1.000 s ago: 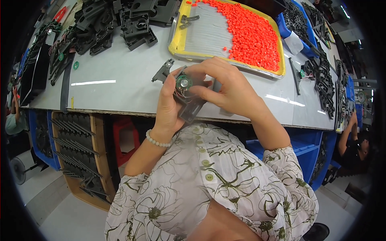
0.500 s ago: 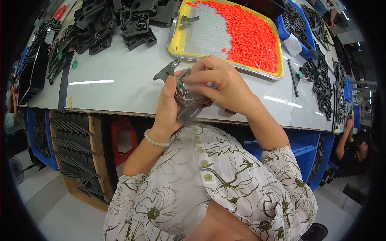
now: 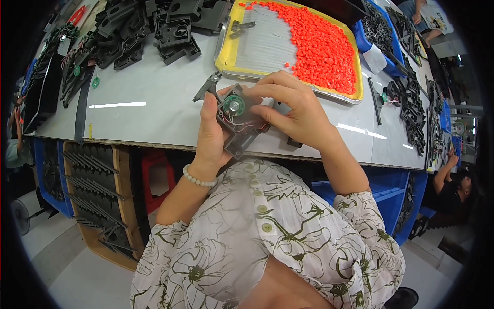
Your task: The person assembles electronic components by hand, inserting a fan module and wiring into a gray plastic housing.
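Your left hand [image 3: 208,131] gripped a dark grey housing [image 3: 241,143], thumb along its left side and fingers mostly hidden beneath it, just above the near edge of the white table [image 3: 154,126]. A round green-rimmed disc [image 3: 234,106] sat in the housing's far part, and thin wires [image 3: 241,125] ran across the near side of the disc. A dark bracket [image 3: 207,88] stuck out to the left past your thumb; whether it was joined to the housing could not be told. Your right hand [image 3: 298,109] came in from the right, its thumb and forefinger bent toward the disc — a hazy patch there hid whether the tips touched or pinched anything. Beyond your hands stood a yellow-edged tray [image 3: 223,61], red pieces [image 3: 324,49] heaped over its right side and a small grey part [image 3: 242,27] lying toward its far left. A pile of dark plastic parts [image 3: 177,36] lay at the far left, a small green disc [image 3: 95,82] lay nearer and farther left — and a blue bin [image 3: 362,40] of dark pieces stood to the right of the tray.
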Action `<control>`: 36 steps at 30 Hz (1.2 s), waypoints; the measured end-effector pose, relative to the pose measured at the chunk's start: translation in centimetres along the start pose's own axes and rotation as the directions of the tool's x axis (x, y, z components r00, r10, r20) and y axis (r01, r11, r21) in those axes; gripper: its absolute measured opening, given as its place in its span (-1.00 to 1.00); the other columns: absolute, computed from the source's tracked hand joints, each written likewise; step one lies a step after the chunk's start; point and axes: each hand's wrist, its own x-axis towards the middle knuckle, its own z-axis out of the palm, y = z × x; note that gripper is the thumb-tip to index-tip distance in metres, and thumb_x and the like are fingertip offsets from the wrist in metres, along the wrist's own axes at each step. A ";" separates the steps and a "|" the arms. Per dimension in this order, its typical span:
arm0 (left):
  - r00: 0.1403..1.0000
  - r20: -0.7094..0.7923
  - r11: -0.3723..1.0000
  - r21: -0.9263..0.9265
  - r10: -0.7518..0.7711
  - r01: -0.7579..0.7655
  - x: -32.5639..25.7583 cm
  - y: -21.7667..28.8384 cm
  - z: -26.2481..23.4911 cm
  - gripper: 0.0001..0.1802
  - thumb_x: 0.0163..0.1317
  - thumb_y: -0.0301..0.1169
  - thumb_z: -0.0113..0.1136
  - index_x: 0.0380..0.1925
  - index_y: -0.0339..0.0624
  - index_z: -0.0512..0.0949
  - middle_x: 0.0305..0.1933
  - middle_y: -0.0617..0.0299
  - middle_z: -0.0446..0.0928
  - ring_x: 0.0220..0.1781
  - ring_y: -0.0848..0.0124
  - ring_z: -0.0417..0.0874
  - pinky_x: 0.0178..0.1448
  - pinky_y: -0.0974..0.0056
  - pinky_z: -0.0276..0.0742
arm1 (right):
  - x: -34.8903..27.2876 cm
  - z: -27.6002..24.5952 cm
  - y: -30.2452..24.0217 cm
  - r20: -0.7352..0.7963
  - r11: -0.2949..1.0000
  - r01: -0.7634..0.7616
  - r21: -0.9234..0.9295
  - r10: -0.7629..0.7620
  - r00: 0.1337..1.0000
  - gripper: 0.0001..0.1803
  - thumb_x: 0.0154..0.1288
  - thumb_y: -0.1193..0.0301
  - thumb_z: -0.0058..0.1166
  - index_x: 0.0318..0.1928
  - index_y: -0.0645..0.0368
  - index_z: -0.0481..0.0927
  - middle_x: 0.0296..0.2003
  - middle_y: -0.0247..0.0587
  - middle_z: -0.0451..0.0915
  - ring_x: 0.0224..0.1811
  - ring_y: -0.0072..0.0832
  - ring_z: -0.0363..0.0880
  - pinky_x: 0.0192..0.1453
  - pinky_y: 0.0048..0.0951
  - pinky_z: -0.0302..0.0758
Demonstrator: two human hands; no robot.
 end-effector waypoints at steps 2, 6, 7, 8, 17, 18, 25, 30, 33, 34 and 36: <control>1.000 0.020 1.000 -0.011 -0.002 0.002 0.0 0.0 0.1 -0.16 0.14 0.36 -0.30 0.03 -0.23 0.28 -0.03 0.01 0.45 -0.02 0.16 0.56 -0.01 0.02 0.57 | 0.2 0.0 0.0 0.020 0.999 0.042 -0.013 -0.042 0.999 -0.68 -0.05 0.53 0.19 -0.18 0.13 0.60 -0.24 -0.24 0.52 -0.15 -0.30 0.46 -0.13 -0.36 0.45; 0.999 -0.032 0.999 0.014 -0.040 0.040 -0.1 -0.1 0.5 -0.17 0.15 0.35 -0.29 0.03 -0.23 0.28 -0.05 0.04 0.45 -0.01 0.20 0.56 0.01 0.05 0.57 | 1.0 -0.3 0.5 0.090 0.957 0.246 -0.152 -0.234 0.968 -0.67 -0.10 0.56 0.17 -0.21 0.10 0.61 -0.16 -0.29 0.50 -0.09 -0.31 0.44 -0.09 -0.36 0.44; 0.999 -0.033 0.999 0.015 -0.042 0.042 -0.1 -0.1 0.4 -0.17 0.16 0.34 -0.29 0.02 -0.24 0.28 -0.05 0.06 0.45 -0.01 0.21 0.56 0.02 0.06 0.58 | 1.2 -0.5 0.5 0.091 0.957 0.247 -0.153 -0.235 0.968 -0.67 -0.10 0.56 0.17 -0.21 0.10 0.61 -0.16 -0.29 0.50 -0.09 -0.31 0.44 -0.09 -0.36 0.44; 0.999 -0.032 0.999 0.014 -0.041 0.041 -0.1 0.0 0.4 -0.17 0.16 0.34 -0.29 0.02 -0.24 0.28 -0.05 0.06 0.45 -0.01 0.21 0.56 0.02 0.06 0.58 | 1.4 -0.7 0.4 0.101 0.942 0.298 -0.154 -0.285 0.953 -0.68 -0.10 0.57 0.17 -0.22 0.10 0.60 -0.18 -0.30 0.52 -0.11 -0.31 0.45 -0.10 -0.36 0.45; 0.998 -0.055 0.998 -0.044 -0.044 0.042 -0.1 -0.1 0.5 -0.23 0.20 0.29 -0.29 -0.02 -0.24 0.32 -0.11 0.07 0.48 -0.07 0.27 0.56 0.04 0.18 0.52 | 1.3 -1.1 -0.7 0.184 0.994 0.081 0.074 -0.094 0.978 -0.78 -0.01 0.54 0.14 -0.27 0.16 0.59 -0.41 -0.25 0.58 -0.38 -0.34 0.54 -0.30 -0.41 0.49; 0.998 -0.044 0.999 -0.044 -0.034 0.032 -0.1 -0.1 0.3 -0.23 0.20 0.29 -0.29 -0.01 -0.24 0.32 -0.11 0.07 0.48 -0.06 0.26 0.56 0.03 0.18 0.53 | 1.3 -1.1 -0.6 0.217 0.993 0.056 0.104 -0.077 0.973 -0.78 0.02 0.49 0.14 -0.24 0.16 0.58 -0.42 -0.23 0.58 -0.41 -0.33 0.53 -0.30 -0.40 0.50; 0.998 -0.059 0.999 -0.007 -0.033 0.032 -0.2 0.1 0.7 -0.19 0.20 0.31 -0.33 0.01 -0.27 0.30 -0.13 0.00 0.50 -0.09 0.21 0.59 -0.05 0.12 0.57 | 1.9 -2.0 -0.5 0.411 0.967 -0.075 0.243 -0.033 0.911 -0.78 0.03 0.54 0.16 -0.23 0.23 0.59 -0.40 -0.20 0.58 -0.42 -0.37 0.55 -0.30 -0.45 0.49; 0.996 -0.078 0.999 0.035 -0.035 0.038 -0.1 0.2 1.1 -0.18 0.18 0.32 -0.32 0.04 -0.26 0.26 -0.12 -0.03 0.49 -0.16 0.20 0.62 -0.12 0.11 0.62 | 2.1 -1.6 -0.1 0.338 0.980 -0.062 0.191 -0.006 0.941 -0.80 0.11 0.46 0.11 -0.23 0.27 0.59 -0.42 -0.14 0.58 -0.45 -0.41 0.56 -0.35 -0.44 0.49; 0.998 -0.050 0.997 0.066 -0.032 0.035 -0.1 0.4 1.3 -0.18 0.18 0.32 -0.31 0.04 -0.27 0.26 -0.11 -0.03 0.48 -0.19 0.21 0.63 -0.14 0.12 0.64 | 2.3 -1.4 -0.5 0.392 0.954 -0.247 0.169 0.165 0.905 -0.81 0.14 0.44 0.09 -0.26 0.29 0.58 -0.49 -0.14 0.57 -0.53 -0.44 0.54 -0.40 -0.45 0.47; 0.999 -0.039 0.996 0.076 -0.035 0.038 -0.1 0.5 1.4 -0.18 0.18 0.31 -0.31 0.03 -0.27 0.26 -0.10 -0.03 0.48 -0.21 0.22 0.63 -0.14 0.13 0.64 | 2.5 -1.3 -0.7 0.392 0.954 -0.247 0.168 0.166 0.905 -0.81 0.14 0.44 0.09 -0.26 0.29 0.58 -0.49 -0.14 0.57 -0.53 -0.44 0.54 -0.40 -0.45 0.47; 0.999 -0.035 0.997 0.077 -0.028 0.031 0.0 0.4 1.2 -0.19 0.19 0.30 -0.30 0.03 -0.28 0.26 -0.10 -0.02 0.48 -0.20 0.23 0.63 -0.14 0.13 0.64 | 2.7 -1.1 -0.9 0.398 0.912 -0.379 0.157 0.293 0.870 -0.81 0.16 0.42 0.10 -0.29 0.31 0.57 -0.57 -0.16 0.55 -0.59 -0.46 0.52 -0.43 -0.47 0.46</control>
